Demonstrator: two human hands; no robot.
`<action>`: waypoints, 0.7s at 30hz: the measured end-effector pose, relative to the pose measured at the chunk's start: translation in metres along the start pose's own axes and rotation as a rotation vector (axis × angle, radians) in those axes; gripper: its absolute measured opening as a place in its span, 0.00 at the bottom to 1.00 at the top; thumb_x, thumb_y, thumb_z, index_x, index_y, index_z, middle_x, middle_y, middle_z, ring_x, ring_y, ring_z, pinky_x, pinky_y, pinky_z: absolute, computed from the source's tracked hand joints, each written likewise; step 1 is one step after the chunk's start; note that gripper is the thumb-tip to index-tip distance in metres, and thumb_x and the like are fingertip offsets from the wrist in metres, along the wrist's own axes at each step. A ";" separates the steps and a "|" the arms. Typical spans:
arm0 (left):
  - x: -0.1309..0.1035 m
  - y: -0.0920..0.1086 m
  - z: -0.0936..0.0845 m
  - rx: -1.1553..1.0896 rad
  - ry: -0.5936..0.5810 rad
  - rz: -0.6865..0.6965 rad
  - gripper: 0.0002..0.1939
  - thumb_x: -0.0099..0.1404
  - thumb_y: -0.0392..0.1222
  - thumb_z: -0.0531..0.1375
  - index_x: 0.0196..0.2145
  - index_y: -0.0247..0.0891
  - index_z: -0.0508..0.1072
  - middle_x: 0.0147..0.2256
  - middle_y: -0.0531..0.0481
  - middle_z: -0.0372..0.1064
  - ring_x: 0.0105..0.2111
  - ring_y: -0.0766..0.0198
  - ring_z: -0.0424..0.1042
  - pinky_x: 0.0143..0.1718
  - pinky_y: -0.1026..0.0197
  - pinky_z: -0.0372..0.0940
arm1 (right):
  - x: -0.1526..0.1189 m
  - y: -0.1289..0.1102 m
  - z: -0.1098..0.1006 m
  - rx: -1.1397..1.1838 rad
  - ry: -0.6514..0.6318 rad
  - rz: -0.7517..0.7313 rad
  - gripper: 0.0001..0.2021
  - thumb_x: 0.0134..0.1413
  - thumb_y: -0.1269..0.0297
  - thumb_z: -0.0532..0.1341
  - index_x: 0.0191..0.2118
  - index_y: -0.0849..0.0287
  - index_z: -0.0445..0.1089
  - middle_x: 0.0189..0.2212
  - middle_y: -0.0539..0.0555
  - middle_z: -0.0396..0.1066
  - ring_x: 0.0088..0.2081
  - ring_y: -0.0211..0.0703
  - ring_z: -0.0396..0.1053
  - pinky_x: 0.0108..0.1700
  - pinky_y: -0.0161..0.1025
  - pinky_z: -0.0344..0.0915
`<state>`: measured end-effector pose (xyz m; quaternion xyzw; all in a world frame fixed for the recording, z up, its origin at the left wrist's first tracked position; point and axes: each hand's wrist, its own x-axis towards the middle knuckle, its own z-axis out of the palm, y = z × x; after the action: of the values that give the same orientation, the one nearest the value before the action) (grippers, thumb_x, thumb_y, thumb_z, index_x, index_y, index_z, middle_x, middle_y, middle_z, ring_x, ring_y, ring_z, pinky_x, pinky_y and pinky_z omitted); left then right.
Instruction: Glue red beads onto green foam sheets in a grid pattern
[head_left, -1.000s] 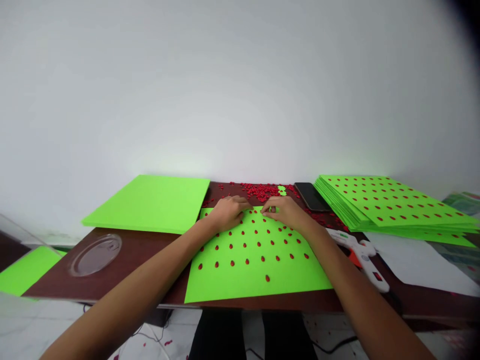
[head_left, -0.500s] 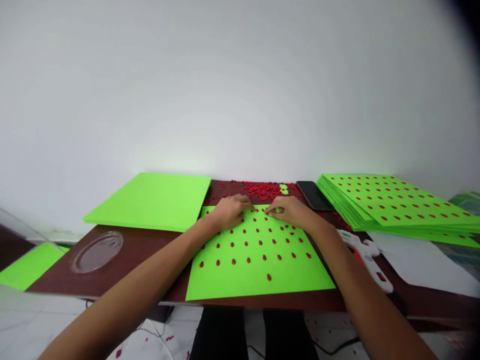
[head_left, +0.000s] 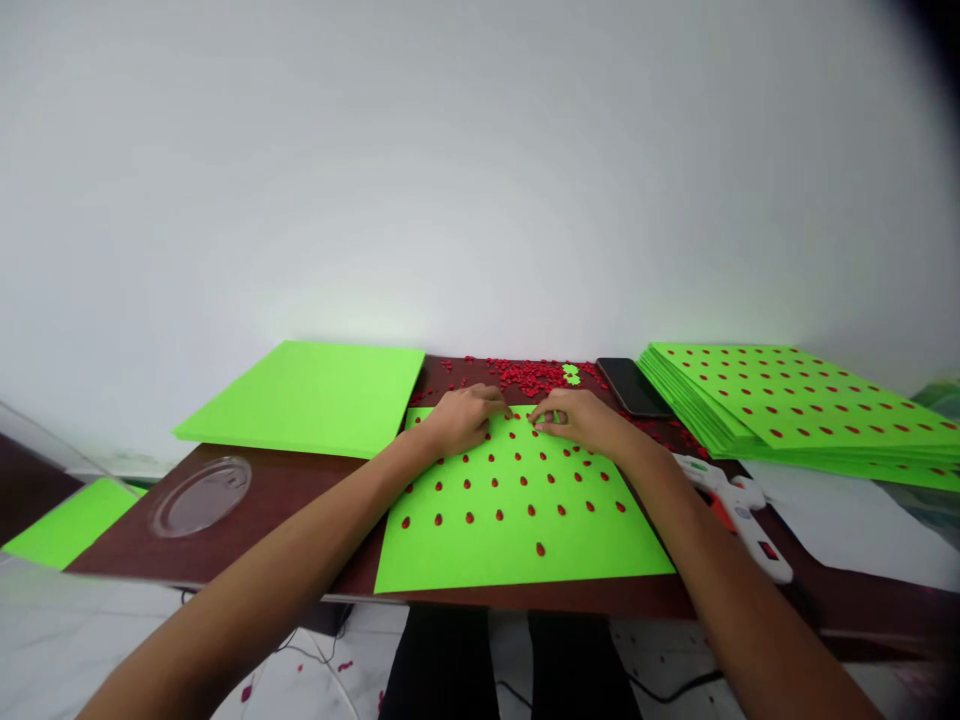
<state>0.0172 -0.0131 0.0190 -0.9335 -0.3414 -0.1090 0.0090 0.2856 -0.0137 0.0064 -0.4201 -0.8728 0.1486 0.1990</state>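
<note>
A bright green sheet [head_left: 480, 565] lies in front of me on the dark red-brown table, with rows of small red drop-shaped pieces [head_left: 531, 510] on it. My left hand [head_left: 469, 420] rests on the sheet's far part, fingers curled together, its fingertips beside a red piece near the far edge. Opposite it, my right hand [head_left: 576, 416] pinches thumb and fingers close to the same edge. Red shows at those fingertips, but whether a piece is held there is too small to tell. Behind both hands lies a scattered heap of loose red pieces [head_left: 529, 376].
Plain green sheets [head_left: 315, 400] are stacked at left, near a clear plastic lid [head_left: 202, 497]. At right are a stack of dotted green sheets [head_left: 817, 395], a phone [head_left: 634, 387], a white and orange glue gun [head_left: 742, 520] and white paper [head_left: 862, 525].
The whole view has shifted slightly, so things sit a little higher and further right. Both hands stay at the sheet's far edge with nearly the same finger poses.
</note>
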 end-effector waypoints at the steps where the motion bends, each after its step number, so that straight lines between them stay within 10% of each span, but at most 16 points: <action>1: 0.000 0.000 0.000 -0.001 -0.002 0.000 0.27 0.60 0.26 0.53 0.53 0.43 0.78 0.53 0.45 0.74 0.52 0.51 0.74 0.44 0.54 0.72 | -0.001 0.000 0.000 0.000 0.002 -0.003 0.08 0.61 0.67 0.67 0.44 0.55 0.83 0.36 0.55 0.77 0.35 0.43 0.73 0.40 0.37 0.64; 10: 0.001 0.000 0.003 -0.009 0.008 -0.017 0.28 0.60 0.26 0.54 0.53 0.43 0.78 0.54 0.45 0.74 0.52 0.52 0.74 0.44 0.55 0.72 | 0.003 -0.014 -0.007 0.041 0.078 0.018 0.05 0.57 0.72 0.67 0.38 0.57 0.81 0.33 0.54 0.77 0.33 0.42 0.73 0.40 0.38 0.66; 15: 0.001 -0.003 0.006 -0.001 0.032 -0.011 0.27 0.60 0.26 0.55 0.52 0.45 0.79 0.54 0.47 0.74 0.53 0.53 0.74 0.47 0.55 0.72 | -0.030 -0.071 -0.015 0.199 0.277 -0.083 0.05 0.63 0.65 0.66 0.42 0.55 0.80 0.37 0.52 0.77 0.37 0.42 0.73 0.43 0.38 0.67; 21: 0.000 -0.003 0.008 -0.001 0.040 -0.005 0.26 0.59 0.26 0.55 0.51 0.45 0.79 0.54 0.48 0.75 0.53 0.54 0.74 0.45 0.57 0.72 | -0.099 -0.133 0.032 0.372 0.113 -0.034 0.04 0.64 0.68 0.65 0.41 0.54 0.78 0.37 0.51 0.76 0.35 0.40 0.72 0.40 0.37 0.67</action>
<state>0.0171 -0.0099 0.0115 -0.9304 -0.3433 -0.1276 0.0152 0.2364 -0.1752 0.0131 -0.3691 -0.8247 0.2802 0.3243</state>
